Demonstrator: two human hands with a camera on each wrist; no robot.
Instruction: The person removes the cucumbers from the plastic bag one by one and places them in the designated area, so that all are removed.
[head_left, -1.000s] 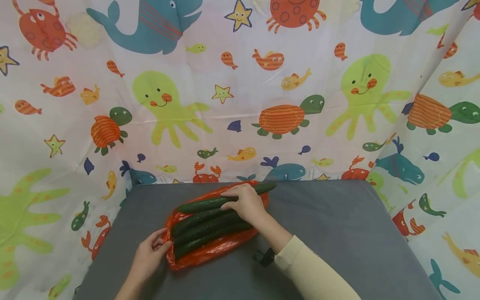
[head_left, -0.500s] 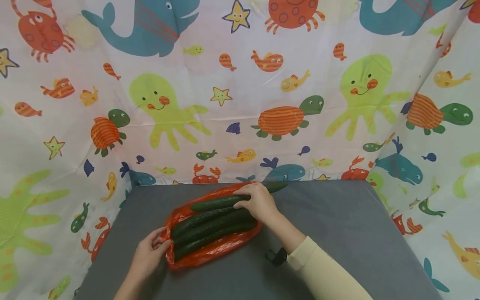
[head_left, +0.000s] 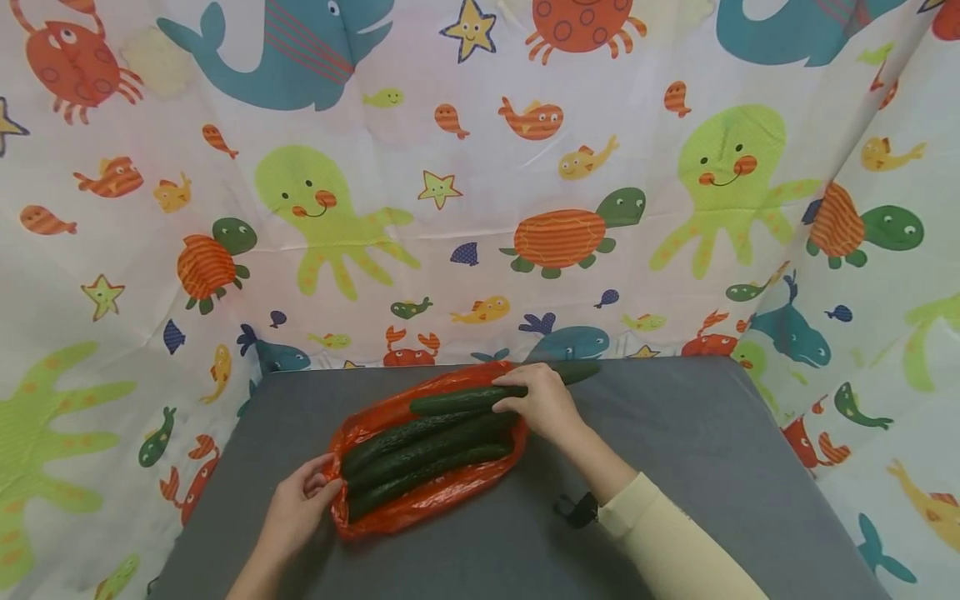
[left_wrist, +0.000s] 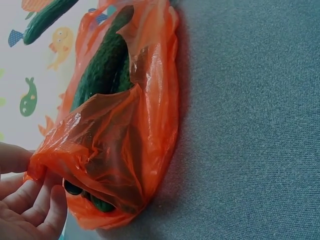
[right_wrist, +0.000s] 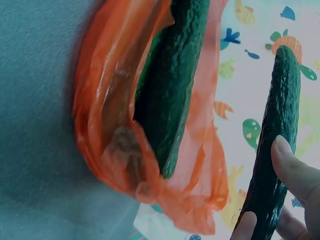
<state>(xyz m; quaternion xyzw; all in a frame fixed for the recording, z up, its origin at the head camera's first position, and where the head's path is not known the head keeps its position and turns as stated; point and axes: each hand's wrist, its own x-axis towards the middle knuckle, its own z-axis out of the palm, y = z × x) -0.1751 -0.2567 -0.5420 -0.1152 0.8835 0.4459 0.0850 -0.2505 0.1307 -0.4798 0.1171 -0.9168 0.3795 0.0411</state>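
Note:
A thin orange plastic bag [head_left: 420, 515] lies on the grey table with its mouth spread, and several dark green cucumbers [head_left: 423, 450] rest side by side in it. My left hand [head_left: 300, 504] pinches the bag's left edge; in the left wrist view the fingers [left_wrist: 37, 200] and thumb grip a fold of the film [left_wrist: 75, 155]. Above the bag's far right side, my right hand [head_left: 543, 404] holds one cucumber [head_left: 457, 401] around its middle. The right wrist view shows that cucumber [right_wrist: 280, 115] raised apart from the bag [right_wrist: 95, 120], thumb along one side.
The grey table [head_left: 675, 467] stretches to the right of the bag. A white curtain [head_left: 480, 233] printed with sea animals hangs behind the table and along both sides. A black strap or clip [head_left: 577, 510] shows at the right wrist.
My right hand has moved rightward with the cucumber, drawing it away from the others in the bag. My left hand has stayed at the bag's left edge.

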